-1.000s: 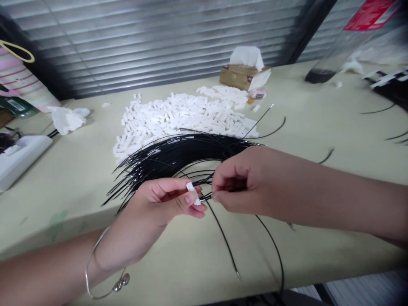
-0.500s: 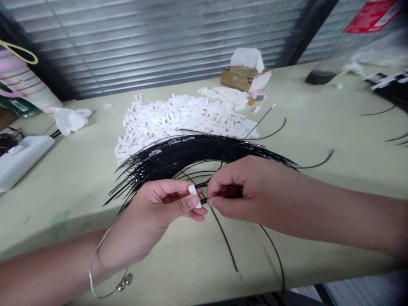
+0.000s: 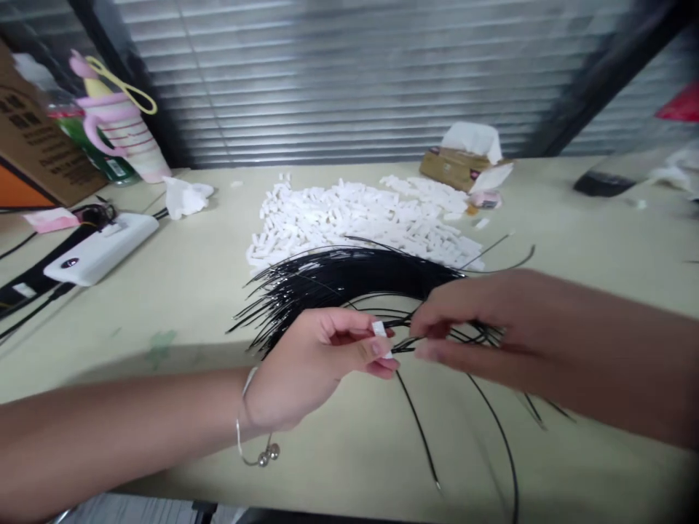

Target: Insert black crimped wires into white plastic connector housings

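Note:
My left hand (image 3: 322, 356) pinches a small white plastic connector (image 3: 381, 336) between thumb and fingers. Several black wires (image 3: 401, 348) run out of its right side toward my right hand (image 3: 470, 327). The thumb and fingers of that hand are curled loosely around these wires, which come out again beyond the palm and hang over the table. Just behind both hands lies a thick curved bundle of black wires (image 3: 349, 273) with bare metal tips at its left end.
A heap of white plastic connectors (image 3: 338, 218) lies behind the bundle. Farther back stand a tissue pack (image 3: 453, 167) and a bottle with dark liquid (image 3: 606, 182). To the left are a white power strip (image 3: 103, 251), crumpled tissue (image 3: 186, 198), a pink-handled cup (image 3: 131, 138) and a cardboard box (image 3: 49, 138).
The view has swung left, so everything sits farther right. My right hand has drawn slightly away from the connector, and more wires show between its fingers. My left hand keeps its pinch.

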Demonstrator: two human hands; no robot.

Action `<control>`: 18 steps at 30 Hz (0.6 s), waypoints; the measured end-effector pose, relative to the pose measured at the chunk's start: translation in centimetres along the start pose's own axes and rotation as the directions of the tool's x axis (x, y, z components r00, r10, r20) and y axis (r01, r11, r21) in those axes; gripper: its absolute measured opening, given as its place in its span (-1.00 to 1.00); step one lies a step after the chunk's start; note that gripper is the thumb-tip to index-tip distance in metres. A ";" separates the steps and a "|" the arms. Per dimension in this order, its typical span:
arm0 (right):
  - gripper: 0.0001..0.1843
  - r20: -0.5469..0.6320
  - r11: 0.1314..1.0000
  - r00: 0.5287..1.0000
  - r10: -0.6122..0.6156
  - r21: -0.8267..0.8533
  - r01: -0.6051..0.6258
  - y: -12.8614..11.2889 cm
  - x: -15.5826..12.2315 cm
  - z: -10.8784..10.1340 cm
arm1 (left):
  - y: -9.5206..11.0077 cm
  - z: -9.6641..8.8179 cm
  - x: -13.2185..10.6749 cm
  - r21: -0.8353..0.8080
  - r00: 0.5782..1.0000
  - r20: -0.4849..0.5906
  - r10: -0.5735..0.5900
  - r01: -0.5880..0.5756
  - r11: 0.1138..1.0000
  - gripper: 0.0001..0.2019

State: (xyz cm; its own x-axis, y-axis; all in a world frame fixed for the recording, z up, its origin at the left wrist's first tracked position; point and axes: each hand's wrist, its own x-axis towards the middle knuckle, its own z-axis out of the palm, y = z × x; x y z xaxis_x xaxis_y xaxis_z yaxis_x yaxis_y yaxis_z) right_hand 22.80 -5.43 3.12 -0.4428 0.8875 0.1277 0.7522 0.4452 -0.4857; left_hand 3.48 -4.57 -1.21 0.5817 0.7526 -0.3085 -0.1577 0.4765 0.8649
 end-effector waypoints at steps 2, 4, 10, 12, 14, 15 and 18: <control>-0.76 -0.057 0.982 0.995 -0.087 -0.173 0.076 -0.4 1.9 -1.2 | -0.1 0.0 0.1 -0.052 1.000 -0.010 0.005 -0.005 0.999 -0.93; -0.80 -0.114 0.953 0.985 -0.131 -0.287 0.093 -1.1 4.5 -1.6 | -0.2 -0.1 0.2 -0.096 1.000 -0.007 0.014 -0.014 0.995 -0.90; -0.84 0.212 0.932 0.947 -0.242 -0.221 0.288 -1.8 13.1 2.4 | 0.1 -0.2 0.1 -0.098 1.000 0.014 -0.014 0.015 0.995 -0.73; -0.85 0.242 0.918 0.929 -0.280 -0.217 0.334 -1.4 14.8 3.7 | 0.3 -0.2 0.1 -0.066 0.999 0.024 -0.028 0.029 0.997 -0.77; -0.88 0.279 0.909 0.907 -0.314 -0.188 0.372 -1.1 15.7 4.6 | 0.5 -0.2 0.0 -0.047 0.999 0.031 -0.038 0.039 0.998 -0.80; -0.90 0.296 0.907 0.897 -0.327 -0.169 0.387 -0.9 16.0 4.9 | 0.5 -0.2 0.0 -0.046 0.998 0.035 -0.043 0.045 0.998 -0.82; -0.92 0.305 0.910 0.887 -0.345 -0.123 0.397 -0.4 16.2 5.5 | 0.3 -0.3 0.0 -0.050 0.998 0.047 -0.052 0.054 0.997 -0.85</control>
State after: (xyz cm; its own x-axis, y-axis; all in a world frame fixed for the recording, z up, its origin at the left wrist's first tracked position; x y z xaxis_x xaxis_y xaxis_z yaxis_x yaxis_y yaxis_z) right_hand 12.64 8.10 0.68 -0.8017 0.5974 0.0172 0.5689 0.7716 -0.2845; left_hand 3.18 -4.32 -1.07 0.6262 0.7046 -0.3337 -0.1658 0.5386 0.8261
